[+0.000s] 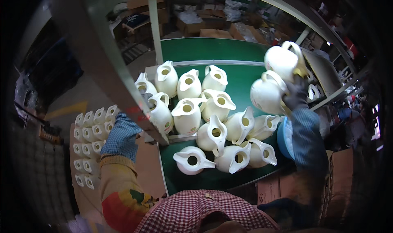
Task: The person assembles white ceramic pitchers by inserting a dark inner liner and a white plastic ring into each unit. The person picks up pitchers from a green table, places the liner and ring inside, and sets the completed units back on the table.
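Note:
My right hand [298, 93], in a dark glove, is closed at the neck side of a white ceramic jug [264, 95] on the right. A second white jug [280, 61] sits just beyond it, its yellowish spout close to my fingers. Both are tilted, handles up. My left arm [122, 136] reaches behind the pale metal post [123, 85]. Only a bit of the left glove [145, 95] shows past the post, beside a white jug [160, 114]; its grip is hidden. Several more open-topped jugs [188, 115] stand grouped on the green belt [241, 83].
Rows of similar jugs [88, 132] stand on cardboard at the left. A blue tub [287, 138] sits by my right forearm. Cardboard boxes [272, 192] are at the lower right, and more cartons [217, 33] lie beyond the belt. A metal rail [213, 63] crosses the belt.

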Available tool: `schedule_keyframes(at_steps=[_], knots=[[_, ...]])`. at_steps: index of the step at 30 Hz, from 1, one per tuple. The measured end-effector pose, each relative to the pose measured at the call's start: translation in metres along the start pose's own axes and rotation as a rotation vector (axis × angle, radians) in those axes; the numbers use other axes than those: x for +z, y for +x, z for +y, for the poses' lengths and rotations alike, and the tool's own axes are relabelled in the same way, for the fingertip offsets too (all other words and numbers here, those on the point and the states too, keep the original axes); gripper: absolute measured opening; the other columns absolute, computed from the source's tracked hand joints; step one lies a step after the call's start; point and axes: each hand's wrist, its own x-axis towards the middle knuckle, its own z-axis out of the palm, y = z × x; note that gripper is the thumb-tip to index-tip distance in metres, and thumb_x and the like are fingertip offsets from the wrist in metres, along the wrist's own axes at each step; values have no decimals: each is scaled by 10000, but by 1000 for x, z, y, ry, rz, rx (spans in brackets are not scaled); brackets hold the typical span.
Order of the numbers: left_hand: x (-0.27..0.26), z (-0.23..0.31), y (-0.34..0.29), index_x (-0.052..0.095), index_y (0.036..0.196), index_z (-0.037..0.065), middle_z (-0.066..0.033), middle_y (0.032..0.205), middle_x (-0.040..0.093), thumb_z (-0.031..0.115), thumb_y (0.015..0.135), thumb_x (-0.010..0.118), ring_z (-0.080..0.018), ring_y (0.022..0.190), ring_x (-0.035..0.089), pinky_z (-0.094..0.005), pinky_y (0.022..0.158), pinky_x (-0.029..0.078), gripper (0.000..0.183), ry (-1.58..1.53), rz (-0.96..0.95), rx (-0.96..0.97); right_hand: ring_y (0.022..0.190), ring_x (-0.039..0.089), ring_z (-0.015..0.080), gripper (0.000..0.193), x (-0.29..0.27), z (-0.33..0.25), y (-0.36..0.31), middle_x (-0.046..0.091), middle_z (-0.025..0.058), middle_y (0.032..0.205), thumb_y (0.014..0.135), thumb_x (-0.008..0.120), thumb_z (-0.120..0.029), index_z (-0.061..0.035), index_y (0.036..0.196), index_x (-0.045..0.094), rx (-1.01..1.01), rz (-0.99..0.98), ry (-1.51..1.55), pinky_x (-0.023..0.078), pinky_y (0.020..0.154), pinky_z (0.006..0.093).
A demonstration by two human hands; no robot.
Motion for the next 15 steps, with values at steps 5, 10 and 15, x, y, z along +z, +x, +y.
schedule_keyframes(at_steps=[5, 10, 15], knots=[[-12, 15, 18, 758, 1202, 234, -140, 1276, 659, 634, 740, 700, -319, 1284, 528, -474, 1124, 233, 614, 10, -258, -73, 1331, 469, 320, 494, 59, -46, 94, 582, 141, 1267, 701, 722, -256, -235, 1194, 744, -11, -365, -201, 158, 1241, 502], [-1, -5, -4, 736, 1260, 204, -167, 1370, 597, 642, 698, 752, -402, 1392, 398, -506, 1177, 209, 713, -102, -162, -41, 1455, 379, 272, 397, 159, -94, 92, 549, 93, 1433, 794, 707, -262, -277, 1187, 760, -87, -688, -295, 134, 1251, 513], [33, -36, -4, 739, 1205, 157, -169, 1437, 546, 490, 702, 818, -398, 1397, 398, -480, 1187, 257, 609, -381, 132, 48, 1543, 248, 252, 542, 199, -117, 65, 415, 61, 1591, 811, 769, -219, -346, 1330, 682, 125, -993, 68, 126, 1265, 500]])
